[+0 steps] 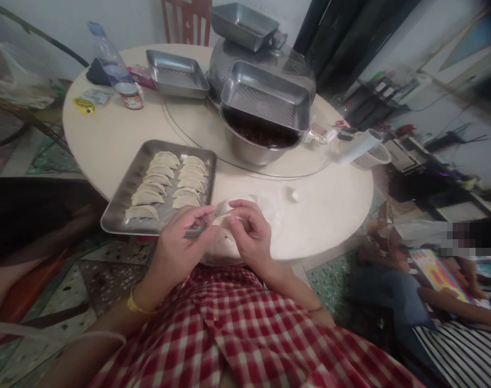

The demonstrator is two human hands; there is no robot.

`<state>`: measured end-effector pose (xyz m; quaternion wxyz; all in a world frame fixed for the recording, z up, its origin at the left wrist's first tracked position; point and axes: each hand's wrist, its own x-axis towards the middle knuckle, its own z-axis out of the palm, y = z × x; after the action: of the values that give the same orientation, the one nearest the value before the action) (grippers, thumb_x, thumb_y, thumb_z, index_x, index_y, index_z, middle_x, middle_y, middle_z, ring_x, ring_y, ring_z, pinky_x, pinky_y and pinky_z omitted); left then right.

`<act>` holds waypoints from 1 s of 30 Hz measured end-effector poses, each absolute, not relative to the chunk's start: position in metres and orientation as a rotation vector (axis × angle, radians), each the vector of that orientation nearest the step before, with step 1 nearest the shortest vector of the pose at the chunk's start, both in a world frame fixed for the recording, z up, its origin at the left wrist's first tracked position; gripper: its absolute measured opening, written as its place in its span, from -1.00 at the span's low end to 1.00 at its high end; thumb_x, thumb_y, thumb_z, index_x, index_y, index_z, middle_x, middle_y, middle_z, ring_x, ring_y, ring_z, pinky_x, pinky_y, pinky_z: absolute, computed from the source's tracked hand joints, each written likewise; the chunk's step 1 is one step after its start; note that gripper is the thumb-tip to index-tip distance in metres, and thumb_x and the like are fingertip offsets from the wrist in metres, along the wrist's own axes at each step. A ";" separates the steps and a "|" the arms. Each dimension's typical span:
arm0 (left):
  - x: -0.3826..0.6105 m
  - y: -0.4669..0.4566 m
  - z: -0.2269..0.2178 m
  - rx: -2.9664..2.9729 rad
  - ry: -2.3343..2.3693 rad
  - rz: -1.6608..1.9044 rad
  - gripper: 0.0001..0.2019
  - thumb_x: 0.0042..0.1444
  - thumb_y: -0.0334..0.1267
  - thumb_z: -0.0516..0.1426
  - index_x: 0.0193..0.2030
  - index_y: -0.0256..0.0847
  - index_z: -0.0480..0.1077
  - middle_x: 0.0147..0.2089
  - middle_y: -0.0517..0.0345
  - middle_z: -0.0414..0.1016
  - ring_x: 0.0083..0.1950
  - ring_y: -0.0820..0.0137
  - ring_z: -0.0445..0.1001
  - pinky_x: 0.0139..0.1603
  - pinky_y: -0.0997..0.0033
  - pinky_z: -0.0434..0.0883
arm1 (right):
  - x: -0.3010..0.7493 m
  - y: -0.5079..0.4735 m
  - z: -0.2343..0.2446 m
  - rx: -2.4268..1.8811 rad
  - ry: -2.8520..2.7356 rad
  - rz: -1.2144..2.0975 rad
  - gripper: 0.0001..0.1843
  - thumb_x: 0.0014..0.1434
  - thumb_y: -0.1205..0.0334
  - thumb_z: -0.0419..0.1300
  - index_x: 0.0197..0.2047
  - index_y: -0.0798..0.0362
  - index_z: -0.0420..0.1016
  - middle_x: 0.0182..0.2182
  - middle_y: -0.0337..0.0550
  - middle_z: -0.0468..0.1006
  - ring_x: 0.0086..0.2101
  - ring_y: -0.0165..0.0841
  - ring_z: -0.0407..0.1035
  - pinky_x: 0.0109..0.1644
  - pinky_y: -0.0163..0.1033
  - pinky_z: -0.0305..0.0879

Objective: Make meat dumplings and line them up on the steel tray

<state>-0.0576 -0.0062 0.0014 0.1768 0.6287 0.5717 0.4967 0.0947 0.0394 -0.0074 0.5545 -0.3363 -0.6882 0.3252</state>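
My left hand (184,231) and my right hand (251,231) meet over the near edge of the table. Between their fingertips is a pale dumpling wrapper (220,220), partly covered by the fingers; whether it has filling inside I cannot tell. Right below lies a clear plastic bag (225,247) with white, round-looking contents. Beside my left hand, a metal tray (168,207) bears two columns of folded dumplings (159,179). Farther off stands a metal bowl (257,155) of dark filling (261,136).
An empty metal pan (269,99) rests over the bowl, in front of a large metal lid (229,62). Another pan (179,75), a jar (131,97) and a plastic bottle (108,56) stand at the back left. A white basket (377,156) sits at right, where a person (407,296) sits.
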 end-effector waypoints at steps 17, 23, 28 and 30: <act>-0.051 -0.003 -0.009 1.521 1.455 1.405 -0.52 0.12 -0.14 0.18 0.20 -0.14 0.40 -0.02 0.06 0.51 -0.09 0.35 0.46 -0.09 0.38 0.44 | 0.095 0.038 -0.004 -0.742 -1.711 0.794 -0.86 0.28 0.15 0.17 -0.17 -0.05 0.54 -0.11 -0.10 0.54 -0.05 -0.34 0.46 0.03 -0.18 0.46; -0.042 0.000 -0.008 1.496 1.442 1.509 -0.67 0.18 -0.14 0.15 0.04 -0.14 0.52 0.07 0.05 0.56 0.07 0.24 0.49 0.13 0.22 0.42 | 0.098 0.040 0.011 -0.635 -1.836 0.836 -0.73 0.36 0.22 0.01 0.06 -0.09 0.43 0.01 -0.09 0.53 0.11 -0.33 0.37 0.23 -0.07 0.37; -0.044 0.001 -0.012 1.309 1.401 1.601 -0.75 0.17 -0.13 0.17 -0.07 -0.10 0.57 0.04 0.06 0.57 -0.21 0.36 0.51 -0.27 0.39 0.47 | 0.100 0.041 0.024 -0.651 -1.849 0.934 -0.64 0.38 0.18 -0.03 0.21 -0.10 0.29 0.15 -0.07 0.45 0.15 -0.31 0.35 0.20 -0.07 0.41; -0.042 0.004 -0.006 1.146 1.312 1.634 -0.75 0.13 -0.10 0.19 -0.14 -0.15 0.58 -0.12 0.05 0.62 -0.43 0.46 0.42 -0.46 0.45 0.39 | 0.102 0.043 0.026 -0.661 -1.857 0.953 -0.64 0.38 0.16 -0.01 0.21 -0.11 0.30 0.18 -0.07 0.42 0.14 -0.30 0.37 0.10 -0.12 0.48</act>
<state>-0.0423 0.0039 -0.0064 0.3677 0.4462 0.5108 0.6362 0.1022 0.0430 0.0265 0.4582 -0.2683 -0.7538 0.3870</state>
